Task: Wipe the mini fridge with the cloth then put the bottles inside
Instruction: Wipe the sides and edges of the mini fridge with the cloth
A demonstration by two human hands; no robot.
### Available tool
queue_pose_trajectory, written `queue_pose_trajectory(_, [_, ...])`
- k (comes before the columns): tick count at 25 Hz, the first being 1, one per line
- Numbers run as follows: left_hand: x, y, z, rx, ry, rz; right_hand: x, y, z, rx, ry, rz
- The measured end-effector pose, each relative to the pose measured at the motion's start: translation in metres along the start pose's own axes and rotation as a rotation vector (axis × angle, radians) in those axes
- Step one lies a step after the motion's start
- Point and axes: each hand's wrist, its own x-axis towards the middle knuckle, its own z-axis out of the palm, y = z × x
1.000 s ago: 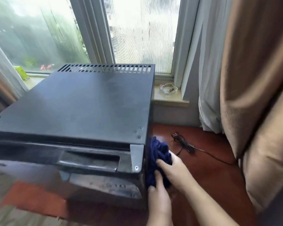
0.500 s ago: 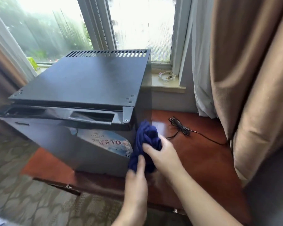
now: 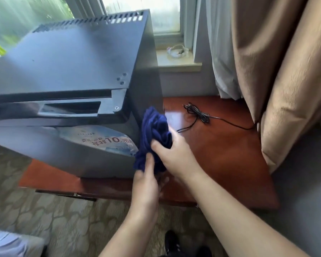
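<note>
A black mini fridge point(image 3: 69, 58) stands on a low red-brown wooden table point(image 3: 220, 145), its door closed, with a blue sticker on the front. A bunched dark blue cloth point(image 3: 154, 130) lies against the fridge's front right corner. My right hand point(image 3: 174, 153) grips the cloth from the right. My left hand point(image 3: 146, 184) holds the cloth's lower end from below. No bottles are in view.
A black cable point(image 3: 200, 115) lies coiled on the table right of the fridge. Beige and white curtains point(image 3: 267, 71) hang at the right. A window sill point(image 3: 178, 60) with a small clear item is behind. Patterned carpet point(image 3: 63, 219) covers the floor.
The view has pulled back and tilted down, showing the fridge front and carpet. Both hands stay on the cloth at the fridge's right corner, a little lower on its side.
</note>
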Motion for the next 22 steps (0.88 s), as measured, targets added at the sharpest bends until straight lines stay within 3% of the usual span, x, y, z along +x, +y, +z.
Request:
queue_pose_trajectory(3, [0.012,-0.042,-0.009,0.063,0.066,-0.185,-0.01,0.067,0.008,-0.057,-0.037,0.238])
queue_pose_trajectory(7, [0.034,-0.075,-0.014,0.263,0.165,-0.239,-0.013,0.13,0.014,0.052,-0.094,0.486])
queue_pose_trajectory(11, [0.061,-0.086,-0.003,0.298,0.195,-0.284,0.01,0.159,0.013,0.085,-0.096,0.617])
queue_pose_trajectory(16, [0.106,-0.094,0.036,0.279,0.264,-0.362,0.069,0.178,-0.007,0.075,-0.141,0.596])
queue_pose_trajectory(22, [0.214,-0.062,0.124,0.089,0.418,-0.284,0.207,0.17,-0.033,0.09,-0.174,0.418])
